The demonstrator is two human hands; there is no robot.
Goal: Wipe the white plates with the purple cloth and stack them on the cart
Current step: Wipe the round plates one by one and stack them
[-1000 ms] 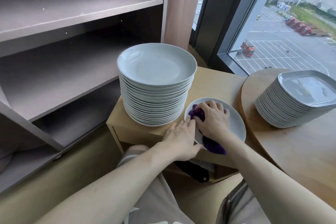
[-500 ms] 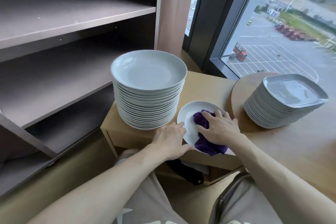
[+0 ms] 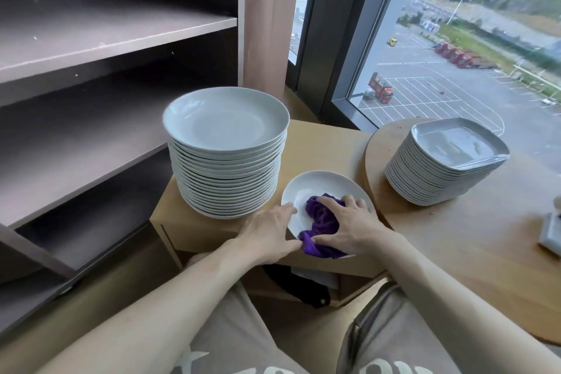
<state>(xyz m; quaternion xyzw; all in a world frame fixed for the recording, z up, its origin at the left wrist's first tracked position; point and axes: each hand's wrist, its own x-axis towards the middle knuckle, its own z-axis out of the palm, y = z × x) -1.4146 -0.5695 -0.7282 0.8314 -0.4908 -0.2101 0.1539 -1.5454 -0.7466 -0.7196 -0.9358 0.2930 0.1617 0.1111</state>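
We are wiping a single white plate [image 3: 326, 184] that is sitting flat on the front right corner of the pale wooden cart [image 3: 321, 143], just beside the tall stack of round plates [image 3: 226, 167]. The plate is smooth, glossy and round with a shallow well. Its far half is lying bare, while the purple cloth [image 3: 321, 217] is covering the near half. The cloth is bunched into soft, fuzzy folds, and one end is spilling over the plate's near rim.

Our right hand [image 3: 355, 228] is bearing down on the cloth with its fingers spread and curled over the bunch, and the thumb is tucking in against the cloth's near edge. Our left hand [image 3: 270, 234] is lying nearly flat, with straight fingers touching the plate's left rim and holding nothing. To the right, a stack of squarish plates [image 3: 440, 179] is resting on the round table [image 3: 455, 237], well apart from the plate we are wiping.

Compared with a second ago, our right hand and the cloth are sitting nearer our body and further right on the plate, having left its far left part. More of that side is now showing bare. Our left hand is staying at the left rim, and both stacks are standing as before.
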